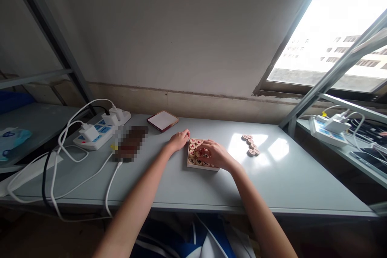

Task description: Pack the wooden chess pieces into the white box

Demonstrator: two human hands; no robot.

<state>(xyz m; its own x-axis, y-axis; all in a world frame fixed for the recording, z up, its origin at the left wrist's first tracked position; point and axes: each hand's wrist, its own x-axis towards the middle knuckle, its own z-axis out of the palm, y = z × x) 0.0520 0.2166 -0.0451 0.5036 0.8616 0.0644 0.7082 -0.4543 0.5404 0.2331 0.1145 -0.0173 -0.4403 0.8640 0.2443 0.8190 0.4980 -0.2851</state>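
A shallow box (203, 167) on the desk holds rows of round wooden Chinese chess pieces (192, 153) marked with red and black characters. My left hand (179, 141) is curled at the box's far left corner, its fingertips against the edge. Over the box, my right hand (217, 155) bends its thumb and fingers around a chess piece among the others; the palm hides the box's right part. To the right, several loose chess pieces (253, 146) lie in a crooked line in the sunlight. The box's lid (163, 120) rests inside up, behind my left hand.
On the left stands a power strip (102, 129) with chargers and trailing white cables (62, 149). A blurred-out dark object (131, 144) lies near it. Bed-frame posts (305, 109) bound the desk (290, 185); another power strip (328, 131) sits at right.
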